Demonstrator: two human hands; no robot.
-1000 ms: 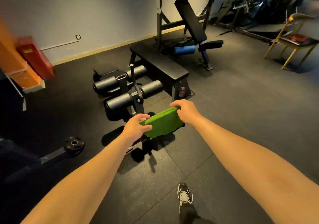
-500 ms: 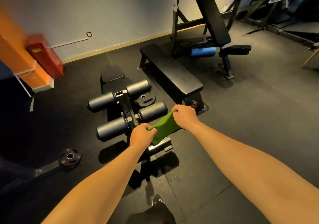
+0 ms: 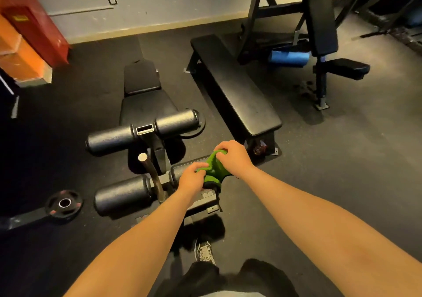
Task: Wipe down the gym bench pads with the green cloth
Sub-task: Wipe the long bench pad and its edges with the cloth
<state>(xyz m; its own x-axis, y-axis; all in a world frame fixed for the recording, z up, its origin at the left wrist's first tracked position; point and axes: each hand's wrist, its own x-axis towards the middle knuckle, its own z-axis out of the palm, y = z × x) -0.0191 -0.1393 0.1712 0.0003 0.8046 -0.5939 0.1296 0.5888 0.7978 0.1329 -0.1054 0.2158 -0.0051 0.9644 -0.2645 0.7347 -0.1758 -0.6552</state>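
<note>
One green cloth [image 3: 212, 167], two hands, three benches and four black roller pads were visible. The left hand [image 3: 191, 179] and the right hand [image 3: 233, 158] each held a grip closed on the bunched cloth, fingers curled over its ends, both forearms extended forward from the near edge. The cloth's long axis ran from near left to far right, above the near right roller pad [image 3: 182, 169] of the sit-up bench [image 3: 146, 104]. A flat bench [image 3: 237, 88] lay to the right, with an incline bench [image 3: 319, 15] beyond it. One weight plate [image 3: 64, 203] rested on the floor [image 3: 342, 148] at the near left.
</note>
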